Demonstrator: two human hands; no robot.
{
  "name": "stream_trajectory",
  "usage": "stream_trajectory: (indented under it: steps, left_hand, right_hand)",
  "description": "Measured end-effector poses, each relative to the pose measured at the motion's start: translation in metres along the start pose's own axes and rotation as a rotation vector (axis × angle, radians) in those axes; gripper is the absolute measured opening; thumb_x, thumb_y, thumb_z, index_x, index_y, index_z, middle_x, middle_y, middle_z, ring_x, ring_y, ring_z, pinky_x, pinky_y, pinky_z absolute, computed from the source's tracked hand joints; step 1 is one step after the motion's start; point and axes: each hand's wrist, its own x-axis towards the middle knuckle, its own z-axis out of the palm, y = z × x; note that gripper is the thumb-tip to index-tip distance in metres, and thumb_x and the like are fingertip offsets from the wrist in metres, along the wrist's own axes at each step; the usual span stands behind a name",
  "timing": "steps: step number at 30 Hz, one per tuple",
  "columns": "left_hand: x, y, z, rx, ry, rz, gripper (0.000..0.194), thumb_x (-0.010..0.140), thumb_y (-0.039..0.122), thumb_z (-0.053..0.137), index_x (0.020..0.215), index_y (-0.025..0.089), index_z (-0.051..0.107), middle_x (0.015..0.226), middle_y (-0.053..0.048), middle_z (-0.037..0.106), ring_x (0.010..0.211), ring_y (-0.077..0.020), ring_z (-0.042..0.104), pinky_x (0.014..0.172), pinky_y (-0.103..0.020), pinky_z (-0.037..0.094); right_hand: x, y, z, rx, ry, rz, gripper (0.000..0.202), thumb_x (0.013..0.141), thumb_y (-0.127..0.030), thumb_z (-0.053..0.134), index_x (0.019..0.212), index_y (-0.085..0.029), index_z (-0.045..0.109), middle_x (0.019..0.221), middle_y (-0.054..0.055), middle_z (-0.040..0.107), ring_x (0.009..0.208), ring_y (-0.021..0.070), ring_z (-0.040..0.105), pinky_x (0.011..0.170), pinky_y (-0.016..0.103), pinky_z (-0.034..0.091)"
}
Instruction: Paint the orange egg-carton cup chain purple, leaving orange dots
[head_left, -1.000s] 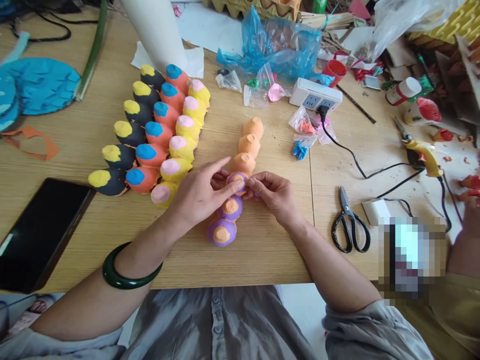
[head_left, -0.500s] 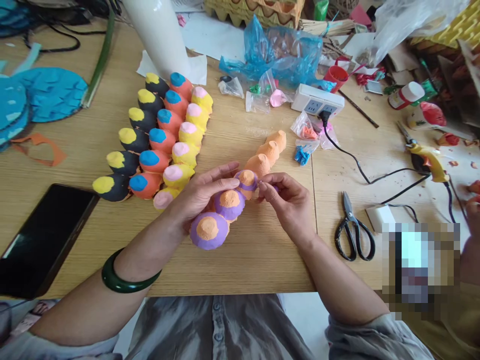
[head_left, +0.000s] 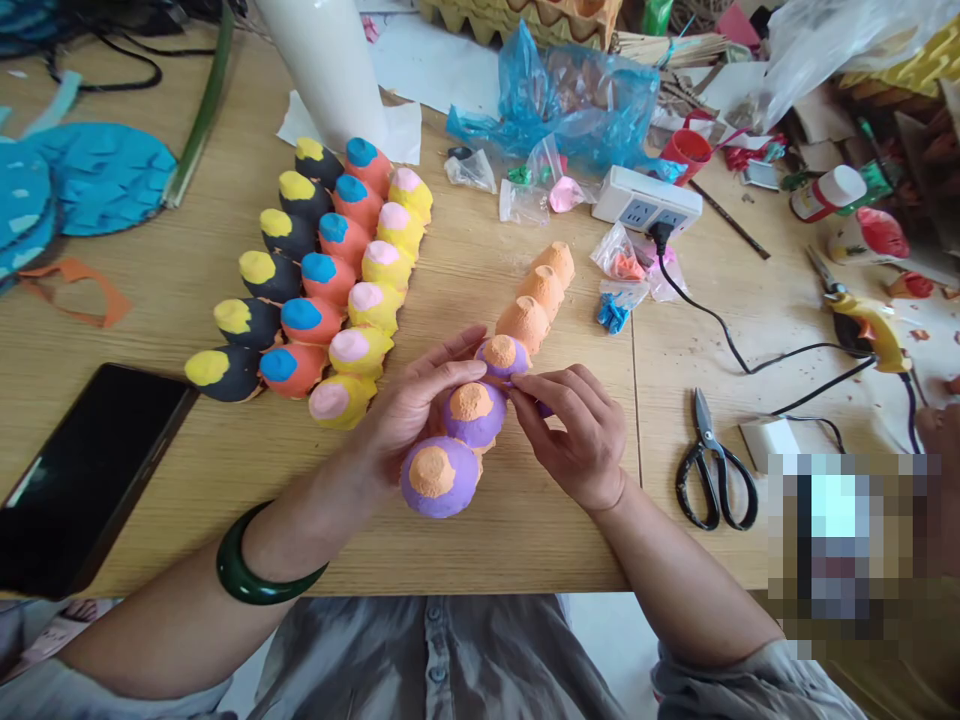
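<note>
A bumpy egg-carton strip [head_left: 523,322] runs diagonally in front of me. Its far cups are orange; the near ones are coated in purple clay around orange tips. My left hand [head_left: 405,405] grips the strip from the left, thumb on top between two purple cups. On the other side my right hand [head_left: 581,430] is closed in a pinch, fingertips touching the purple edge of the third cup from the near end. A bit of purple clay [head_left: 545,409] shows beneath its fingers. To the left lie finished-looking rows of black-yellow, orange-blue and yellow-pink cups [head_left: 322,270].
Black-handled scissors [head_left: 716,475] and a yellow glue gun [head_left: 870,325] lie right, with cords from a power strip [head_left: 646,203]. Small clay bags [head_left: 622,300] sit beyond my hands. A phone [head_left: 90,470] lies left. Another person's hand [head_left: 941,440] is at the right edge.
The near end of the strip has shifted slightly right and toward me. My right hand has turned more palm-down, its fingertips moving lower along the purple edge.
</note>
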Motion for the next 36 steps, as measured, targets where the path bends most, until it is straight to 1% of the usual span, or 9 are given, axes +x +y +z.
stream_trajectory:
  steps: [7, 10, 14, 16, 20, 24, 27, 32, 36]
  left_hand:
    - [0.0, -0.005, 0.002, 0.028, 0.006, 0.063, 0.027, 0.095, 0.053, 0.082, 0.113, 0.033, 0.082, 0.122, -0.008, 0.085, 0.098, -0.0264, 0.083, 0.069, -0.036, 0.07]
    - [0.0, -0.001, 0.002, -0.003, -0.026, 0.009, 0.025, 0.094, 0.048, 0.083, 0.112, 0.031, 0.08, 0.102, -0.007, 0.083, 0.088, -0.0242, 0.082, 0.067, -0.034, 0.069]
    - [0.0, 0.003, 0.0, -0.051, -0.18, -0.082, 0.015, 0.096, 0.043, 0.079, 0.099, 0.028, 0.077, 0.075, -0.003, 0.07, 0.07, -0.0218, 0.074, 0.058, -0.034, 0.065]
    - [0.0, 0.002, 0.001, -0.068, -0.163, -0.052, 0.015, 0.097, 0.043, 0.076, 0.094, 0.028, 0.077, 0.084, -0.005, 0.074, 0.076, -0.0218, 0.076, 0.063, -0.034, 0.068]
    - [-0.004, 0.002, 0.002, -0.033, -0.098, 0.011, 0.014, 0.096, 0.039, 0.077, 0.105, 0.029, 0.081, 0.106, -0.006, 0.082, 0.091, -0.0227, 0.08, 0.075, -0.034, 0.071]
    - [-0.008, 0.009, 0.002, -0.06, -0.185, -0.015, 0.013, 0.09, 0.034, 0.079, 0.102, 0.029, 0.08, 0.077, -0.002, 0.073, 0.066, -0.0195, 0.071, 0.054, -0.029, 0.06]
    - [-0.01, 0.017, 0.003, -0.081, -0.233, -0.109, 0.019, 0.087, 0.037, 0.078, 0.105, 0.03, 0.08, 0.065, 0.002, 0.063, 0.049, -0.0158, 0.059, 0.047, -0.031, 0.055]
    - [-0.014, 0.024, 0.009, -0.253, -0.243, -0.274, 0.028, 0.079, 0.037, 0.084, 0.105, 0.028, 0.078, 0.073, 0.002, 0.065, 0.054, -0.0149, 0.062, 0.053, -0.029, 0.057]
    - [-0.013, 0.023, 0.008, -0.272, -0.249, -0.254, 0.023, 0.077, 0.03, 0.088, 0.094, 0.024, 0.075, 0.071, 0.004, 0.058, 0.056, -0.0104, 0.055, 0.051, -0.02, 0.05]
  right_hand:
    - [-0.01, 0.005, -0.001, -0.005, -0.112, 0.088, 0.016, 0.112, -0.02, 0.07, 0.124, -0.027, 0.078, 0.098, 0.007, 0.083, 0.083, 0.0227, 0.073, 0.073, 0.038, 0.06]
    - [-0.011, 0.005, 0.002, -0.075, -0.108, 0.053, 0.016, 0.113, -0.02, 0.068, 0.124, -0.027, 0.077, 0.098, 0.008, 0.083, 0.08, 0.0225, 0.071, 0.069, 0.038, 0.059]
    - [-0.008, 0.004, 0.005, -0.173, -0.073, -0.086, 0.013, 0.114, -0.015, 0.067, 0.121, -0.025, 0.073, 0.094, 0.006, 0.083, 0.076, 0.0206, 0.068, 0.066, 0.035, 0.058]
    - [-0.006, 0.004, 0.006, -0.184, -0.08, -0.134, 0.012, 0.113, -0.014, 0.067, 0.119, -0.023, 0.071, 0.093, 0.006, 0.083, 0.076, 0.0203, 0.067, 0.066, 0.034, 0.058]
    - [-0.005, 0.004, 0.006, -0.174, -0.124, -0.132, 0.012, 0.114, -0.013, 0.065, 0.118, -0.023, 0.07, 0.093, 0.006, 0.083, 0.077, 0.0205, 0.069, 0.066, 0.033, 0.058]
    - [-0.006, 0.002, 0.006, -0.141, -0.1, -0.138, 0.018, 0.112, -0.013, 0.068, 0.127, -0.024, 0.07, 0.096, 0.006, 0.083, 0.079, 0.0208, 0.069, 0.067, 0.034, 0.058]
    - [-0.004, 0.0, 0.003, -0.128, -0.038, -0.169, 0.026, 0.11, -0.009, 0.07, 0.132, -0.024, 0.071, 0.095, 0.006, 0.082, 0.077, 0.0207, 0.069, 0.066, 0.034, 0.056]
    - [0.002, -0.001, -0.002, -0.218, 0.032, -0.217, 0.023, 0.11, -0.007, 0.07, 0.129, -0.019, 0.071, 0.091, 0.006, 0.081, 0.073, 0.0197, 0.067, 0.063, 0.033, 0.056]
    - [0.003, -0.002, -0.001, -0.241, -0.005, -0.238, 0.012, 0.112, -0.01, 0.068, 0.122, -0.015, 0.069, 0.087, 0.006, 0.082, 0.072, 0.0193, 0.065, 0.062, 0.032, 0.057]
